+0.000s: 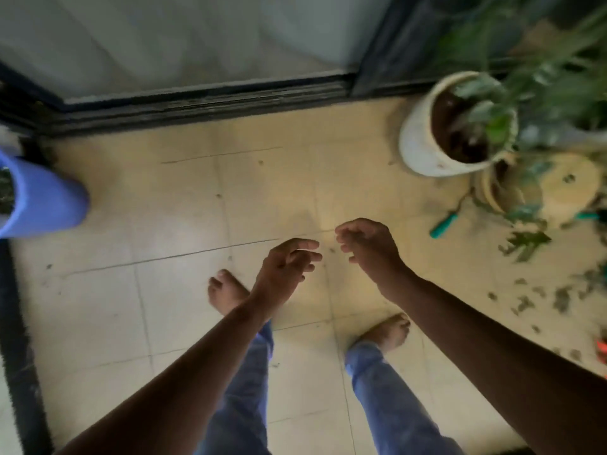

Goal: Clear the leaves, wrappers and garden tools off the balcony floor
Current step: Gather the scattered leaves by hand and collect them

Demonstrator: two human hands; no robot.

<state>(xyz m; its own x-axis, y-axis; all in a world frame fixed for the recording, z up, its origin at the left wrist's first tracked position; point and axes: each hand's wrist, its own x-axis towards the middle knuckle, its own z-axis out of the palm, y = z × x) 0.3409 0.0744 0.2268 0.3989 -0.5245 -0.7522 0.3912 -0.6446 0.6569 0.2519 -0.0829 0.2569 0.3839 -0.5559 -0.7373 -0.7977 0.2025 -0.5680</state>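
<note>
My left hand (287, 266) and my right hand (366, 241) hang side by side over the pale tiled floor (170, 290), fingers loosely curled, holding nothing. A garden tool with a teal handle (444, 225) lies on the tiles to the right of my right hand, beside the pots. Green leaves (527, 243) and smaller leaf scraps (542, 298) are scattered over the floor at the right. A small orange object (602, 349) shows at the right edge; I cannot tell what it is. The frame is blurred.
A white pot with soil and a green plant (427, 139) stands at the back right, with a tan pot (568, 185) beside it. A blue bucket (42, 198) sits at the left edge. A dark sliding-door track (203, 103) runs along the back. My bare feet stand below my hands.
</note>
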